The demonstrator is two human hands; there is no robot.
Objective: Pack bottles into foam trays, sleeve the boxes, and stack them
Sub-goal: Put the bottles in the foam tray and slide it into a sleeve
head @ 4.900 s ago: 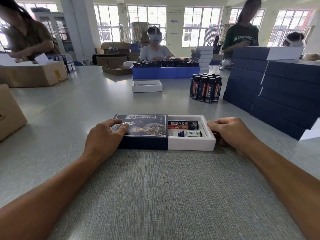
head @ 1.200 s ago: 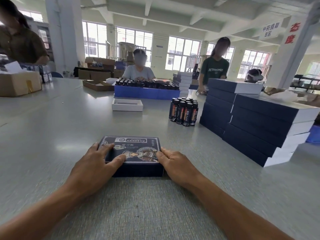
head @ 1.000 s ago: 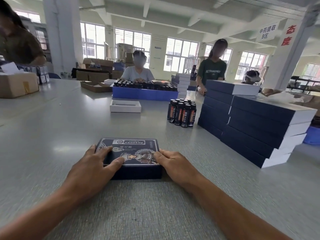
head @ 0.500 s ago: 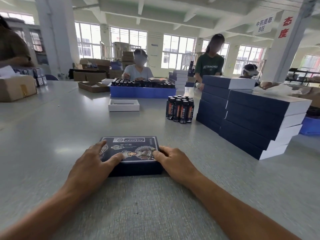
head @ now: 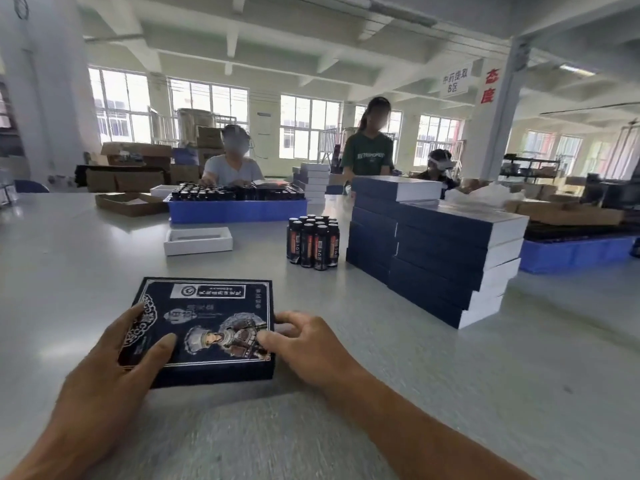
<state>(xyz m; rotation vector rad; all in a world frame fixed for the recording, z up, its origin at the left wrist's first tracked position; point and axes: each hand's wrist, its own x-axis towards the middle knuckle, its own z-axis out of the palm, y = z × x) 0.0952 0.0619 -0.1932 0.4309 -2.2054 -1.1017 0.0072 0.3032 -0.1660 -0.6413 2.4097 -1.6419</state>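
Note:
A dark blue sleeved box (head: pixel 207 317) with a printed figure on its lid sits in front of me on the grey table (head: pixel 450 393), its near edge raised slightly. My left hand (head: pixel 114 368) grips its left side, thumb on the lid. My right hand (head: pixel 304 344) grips its right end, thumb on the lid and fingers curled round the side. A cluster of several dark bottles (head: pixel 313 240) stands further back. An empty white foam tray (head: pixel 198 240) lies to their left. Stacks of sleeved blue boxes (head: pixel 433 251) rise at the right.
A blue crate of bottles (head: pixel 239 209) stands at the far side, with a seated person (head: pixel 230 161) behind it and a standing person (head: pixel 369 143) to the right. Cardboard boxes (head: pixel 131 202) lie at the back left. Another blue crate (head: pixel 575 252) sits far right.
The white tray has been pushed fully into the sleeve. Since half a second ago both hands have taken hold of the box's sides and its near edge has come up a little.

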